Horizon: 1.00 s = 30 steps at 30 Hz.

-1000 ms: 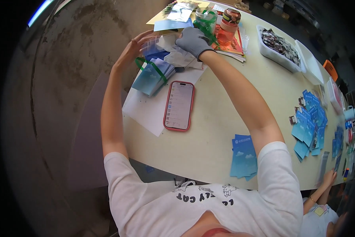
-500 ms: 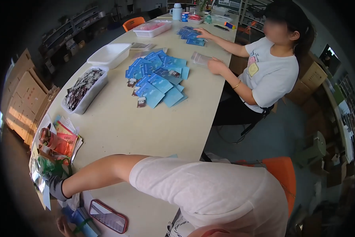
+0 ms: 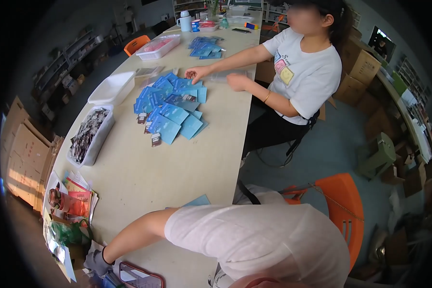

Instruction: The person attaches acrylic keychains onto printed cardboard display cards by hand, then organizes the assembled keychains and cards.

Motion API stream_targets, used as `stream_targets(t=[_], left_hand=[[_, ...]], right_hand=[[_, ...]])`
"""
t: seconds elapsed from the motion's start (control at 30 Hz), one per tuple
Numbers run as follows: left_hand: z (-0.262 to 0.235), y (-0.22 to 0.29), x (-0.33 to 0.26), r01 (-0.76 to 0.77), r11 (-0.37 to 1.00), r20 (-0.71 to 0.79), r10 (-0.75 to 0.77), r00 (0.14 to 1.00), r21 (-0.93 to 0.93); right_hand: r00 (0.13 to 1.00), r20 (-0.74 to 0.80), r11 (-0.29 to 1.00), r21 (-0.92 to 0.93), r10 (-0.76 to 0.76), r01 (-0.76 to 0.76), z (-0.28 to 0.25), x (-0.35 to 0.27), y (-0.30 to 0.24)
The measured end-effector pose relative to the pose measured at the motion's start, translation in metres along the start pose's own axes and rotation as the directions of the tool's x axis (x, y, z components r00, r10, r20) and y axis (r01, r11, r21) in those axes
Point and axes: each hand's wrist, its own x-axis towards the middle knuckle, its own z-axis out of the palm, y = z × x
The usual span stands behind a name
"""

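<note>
My right hand (image 3: 97, 262), in a grey glove or cuff, reaches across the near left end of the table. It is beside a dark blue bundle (image 3: 113, 280) at the lower edge; its fingers are hidden, so I cannot tell whether it grips anything. Close to it lies a phone in a red-rimmed case (image 3: 140, 275). A green tape dispenser (image 3: 68, 233) stands just beyond the glove. Partly behind my white sleeve lies a light blue card (image 3: 197, 200). My left hand is not in view.
Blue cards (image 3: 170, 108) with small brown charms lie heaped mid-table, a co-worker's hand (image 3: 196, 73) touching them. Along the left stand a tub of small packets (image 3: 90, 137), a white tray (image 3: 111, 88) and papers (image 3: 79, 196). An orange chair (image 3: 343, 211) is at right.
My gloved right hand has come from behind the tape dispenser to the blue bundle. My bare left hand has left the view. The co-worker's hand has moved from the far cards to the nearer heap.
</note>
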Motion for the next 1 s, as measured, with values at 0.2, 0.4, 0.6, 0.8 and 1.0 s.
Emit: stream_targets(t=[0.2, 0.4, 0.6, 0.8, 1.0], left_hand=[[-0.037, -0.007, -0.046, 0.157, 0.987, -0.042, -0.156, 0.987, 0.018], [-0.023, -0.006, -0.107, 0.226, 0.972, -0.121, -0.232, 0.965, -0.061], [-0.028, -0.016, -0.134, 0.326, 0.928, -0.33, -0.369, 0.869, -0.18], [-0.088, 0.015, -0.184, 0.39, 0.903, -0.727, -0.143, 0.672, 0.183], [0.147, 0.22, -0.041, -0.029, 0.814, -0.529, 0.403, 0.747, 0.58]], right_hand=[[0.972, 0.233, 0.995, 0.1, -0.041, 0.018, 0.0, 0.01, -0.008], [0.992, 0.126, 0.988, 0.15, -0.001, -0.018, -0.061, -0.037, 0.103], [0.95, 0.066, 0.948, -0.113, 0.305, -0.296, -0.24, -0.147, 0.212], [0.826, -0.33, 0.884, 0.064, 0.457, -0.464, -0.356, -0.12, 0.335], [0.624, -0.421, 0.698, 0.032, 0.659, -0.715, -0.381, -0.07, 0.466]])
